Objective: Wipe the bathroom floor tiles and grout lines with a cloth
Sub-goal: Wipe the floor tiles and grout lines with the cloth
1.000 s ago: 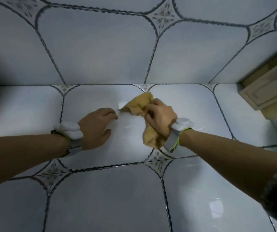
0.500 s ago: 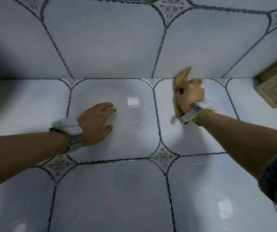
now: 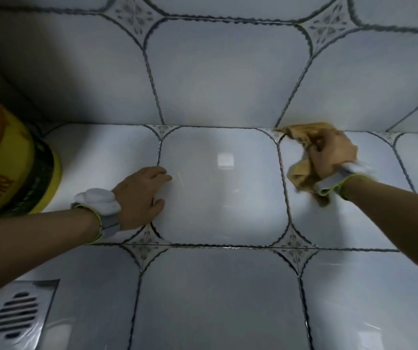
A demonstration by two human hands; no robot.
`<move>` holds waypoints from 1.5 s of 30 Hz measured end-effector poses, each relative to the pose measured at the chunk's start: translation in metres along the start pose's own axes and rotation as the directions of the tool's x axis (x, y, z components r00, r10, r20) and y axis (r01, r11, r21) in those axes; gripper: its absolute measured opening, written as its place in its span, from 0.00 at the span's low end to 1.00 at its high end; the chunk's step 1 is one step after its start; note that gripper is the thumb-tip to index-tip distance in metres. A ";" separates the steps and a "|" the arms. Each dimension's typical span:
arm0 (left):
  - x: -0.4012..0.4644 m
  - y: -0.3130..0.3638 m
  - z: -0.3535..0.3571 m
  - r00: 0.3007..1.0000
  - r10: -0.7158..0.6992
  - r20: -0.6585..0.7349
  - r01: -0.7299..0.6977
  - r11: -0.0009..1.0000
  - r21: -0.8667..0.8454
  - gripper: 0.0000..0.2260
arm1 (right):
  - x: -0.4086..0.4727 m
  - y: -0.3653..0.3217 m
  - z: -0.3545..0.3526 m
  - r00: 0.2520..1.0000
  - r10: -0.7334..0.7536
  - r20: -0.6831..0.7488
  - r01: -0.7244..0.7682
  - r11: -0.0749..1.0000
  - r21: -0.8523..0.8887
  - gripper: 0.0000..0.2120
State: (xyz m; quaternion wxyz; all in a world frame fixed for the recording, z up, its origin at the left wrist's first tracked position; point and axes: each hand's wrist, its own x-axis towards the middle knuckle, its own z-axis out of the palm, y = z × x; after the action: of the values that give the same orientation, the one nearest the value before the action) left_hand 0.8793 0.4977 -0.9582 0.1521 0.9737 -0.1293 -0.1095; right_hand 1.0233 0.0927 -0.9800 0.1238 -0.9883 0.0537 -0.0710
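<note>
The floor is glossy white tile [image 3: 223, 188] with dark wavy grout lines [image 3: 282, 188] and small patterned diamonds at the corners. My right hand [image 3: 334, 155] grips a crumpled yellow-brown cloth [image 3: 301, 137] and holds it down on the tile at the right, its tip reaching the joint where floor meets wall. Part of the cloth bunches under my wrist. My left hand [image 3: 139, 195] rests flat on the floor, fingers spread over the left edge of the middle tile, holding nothing.
A yellow and orange bucket [image 3: 13, 170] stands on the floor at the far left. A metal floor drain [image 3: 16, 314] sits at the bottom left. The tiled wall [image 3: 223, 72] rises straight ahead.
My right hand has swept the cloth from the middle tile to the right, up to the wall joint. The view has shifted, bringing the bucket and the drain into sight. My left hand stays planted.
</note>
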 end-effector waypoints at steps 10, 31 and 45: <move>-0.043 -0.043 -0.009 0.978 -0.206 -0.020 0.203 0.975 -0.094 0.23 | -0.042 -0.186 0.045 0.840 -0.535 0.093 0.513 0.838 0.185 0.21; -0.064 -0.069 -0.028 0.936 -0.280 -0.211 0.232 0.946 -0.225 0.31 | -0.119 -0.347 0.068 0.373 -0.851 0.370 0.874 0.456 0.169 0.13; -0.035 -0.039 0.005 0.977 -0.202 0.066 0.204 0.979 -0.018 0.35 | -0.023 -0.176 0.026 0.753 -0.644 0.132 0.655 0.752 -0.066 0.13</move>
State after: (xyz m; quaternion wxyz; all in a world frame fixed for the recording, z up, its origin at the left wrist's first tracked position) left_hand 0.8537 0.5424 -0.9695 0.1481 0.9759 -0.0325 -0.1569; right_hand 1.0208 0.2717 -0.9636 0.0404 -0.9527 -0.2958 -0.0564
